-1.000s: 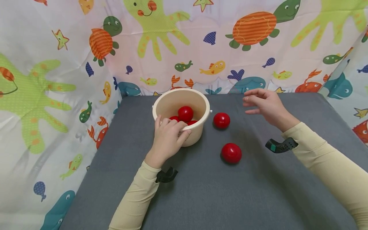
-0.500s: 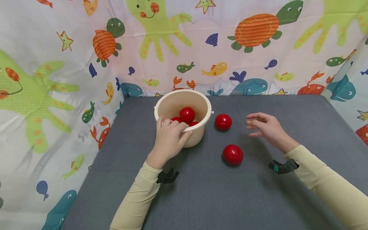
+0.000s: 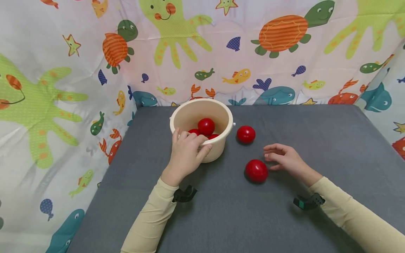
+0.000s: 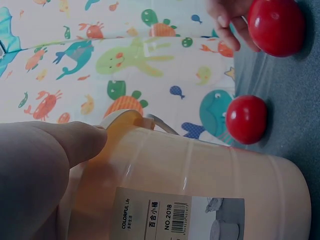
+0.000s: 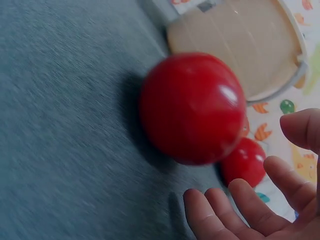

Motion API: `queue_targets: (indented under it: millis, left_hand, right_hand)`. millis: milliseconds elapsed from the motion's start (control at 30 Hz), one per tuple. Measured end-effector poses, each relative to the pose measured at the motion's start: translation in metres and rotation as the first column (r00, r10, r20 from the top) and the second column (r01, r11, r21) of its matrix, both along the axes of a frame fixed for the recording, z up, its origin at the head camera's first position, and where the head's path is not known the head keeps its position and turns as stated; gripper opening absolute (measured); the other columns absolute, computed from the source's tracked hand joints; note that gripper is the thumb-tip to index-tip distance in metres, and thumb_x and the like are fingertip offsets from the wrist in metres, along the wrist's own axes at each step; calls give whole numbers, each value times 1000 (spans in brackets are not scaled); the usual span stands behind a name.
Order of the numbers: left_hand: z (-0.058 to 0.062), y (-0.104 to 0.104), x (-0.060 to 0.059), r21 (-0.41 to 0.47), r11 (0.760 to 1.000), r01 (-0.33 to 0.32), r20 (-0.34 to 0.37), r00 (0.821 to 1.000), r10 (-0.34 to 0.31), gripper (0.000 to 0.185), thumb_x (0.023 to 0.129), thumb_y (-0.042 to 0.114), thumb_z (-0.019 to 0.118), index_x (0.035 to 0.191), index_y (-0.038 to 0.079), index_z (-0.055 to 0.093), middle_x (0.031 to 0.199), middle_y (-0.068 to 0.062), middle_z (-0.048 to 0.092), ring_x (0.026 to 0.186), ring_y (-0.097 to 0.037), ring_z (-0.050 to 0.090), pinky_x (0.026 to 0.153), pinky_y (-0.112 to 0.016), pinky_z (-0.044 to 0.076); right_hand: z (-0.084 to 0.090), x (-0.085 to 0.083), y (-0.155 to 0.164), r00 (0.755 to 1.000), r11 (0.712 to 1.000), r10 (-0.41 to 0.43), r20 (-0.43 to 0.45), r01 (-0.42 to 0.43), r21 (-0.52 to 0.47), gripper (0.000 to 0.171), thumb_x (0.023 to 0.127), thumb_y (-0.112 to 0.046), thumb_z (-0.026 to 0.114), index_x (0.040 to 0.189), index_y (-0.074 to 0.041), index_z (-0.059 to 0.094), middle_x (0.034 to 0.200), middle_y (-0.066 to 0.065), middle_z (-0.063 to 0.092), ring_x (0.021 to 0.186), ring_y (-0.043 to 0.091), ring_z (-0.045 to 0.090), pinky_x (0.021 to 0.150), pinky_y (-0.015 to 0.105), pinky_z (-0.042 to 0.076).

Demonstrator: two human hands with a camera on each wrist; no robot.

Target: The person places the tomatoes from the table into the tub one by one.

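A cream bucket stands on the grey table with several shiny red tomato-like balls inside. My left hand grips its near rim, fingers over the edge and thumb outside; in the left wrist view that thumb presses by the rim, above a printed label. To the bucket's right lie two more red balls, a farther one and a nearer one. Just right of the nearer ball hovers my right hand, fingers loosely bent and holding nothing. In the right wrist view a gap separates its fingertips from this ball.
A curtain printed with sea animals surrounds the back and sides of the grey table. The bucket's handle hangs at its side. Each wrist wears a black strap.
My right hand has moved down and nearer to me, from beyond the farther red ball to beside the nearer one. My left hand keeps its grip on the bucket's rim.
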State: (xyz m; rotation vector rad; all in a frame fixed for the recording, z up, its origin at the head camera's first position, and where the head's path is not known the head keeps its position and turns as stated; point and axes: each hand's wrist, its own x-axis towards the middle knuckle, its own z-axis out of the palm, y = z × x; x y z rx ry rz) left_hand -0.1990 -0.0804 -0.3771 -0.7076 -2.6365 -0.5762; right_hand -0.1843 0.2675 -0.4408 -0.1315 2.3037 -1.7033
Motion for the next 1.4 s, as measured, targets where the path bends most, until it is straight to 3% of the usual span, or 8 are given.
queue_targets:
  millis: [133, 233, 433, 633, 1400]
  left_hand:
    - [0, 0, 0, 1, 1000, 2, -5, 1000, -2, 17, 95, 31, 69, 106, 18, 75, 96, -4, 74, 101, -28, 58, 117, -67, 22]
    - [0, 0, 0, 1, 1000, 1, -1, 1000, -1, 18, 95, 31, 69, 105, 18, 75, 96, -4, 74, 101, -28, 58, 118, -67, 22]
    - [0, 0, 1, 5, 1000, 5, 8, 1000, -5, 19, 95, 31, 70, 106, 17, 75, 96, -4, 74, 102, -29, 58, 118, -67, 20]
    - [0, 0, 1, 10, 1000, 7, -2, 1000, -7, 19, 95, 32, 70, 107, 17, 75, 97, -5, 74, 102, -29, 58, 118, -67, 20]
    - [-2, -1, -1, 12, 1000, 6, 19, 1000, -7, 20, 95, 32, 70, 107, 17, 75, 97, -5, 73, 102, -29, 58, 118, -66, 20]
  right_hand:
    - [-4, 4, -8, 999, 999, 33, 2, -33, 35, 46, 101, -16, 59, 139, 8, 50, 129, 27, 63, 96, 1, 65, 76, 32, 63]
    - [-5, 5, -13, 998, 997, 55, -3, -55, 59, 45, 100, -16, 59, 139, 6, 51, 135, 31, 58, 99, 7, 63, 75, 31, 62]
    - [-4, 6, -19, 992, 988, 121, -26, -118, 96, 47, 97, -17, 63, 138, 3, 53, 136, 30, 59, 102, 21, 61, 74, 32, 61]
    - [-5, 4, -20, 985, 981, 173, -23, -170, 98, 48, 96, -16, 64, 138, 4, 53, 131, 29, 61, 100, 23, 62, 74, 33, 62]
    - [-7, -2, -31, 987, 982, 157, -25, -153, 114, 40, 96, -13, 63, 131, 5, 59, 117, 24, 66, 87, 18, 63, 68, 32, 61]
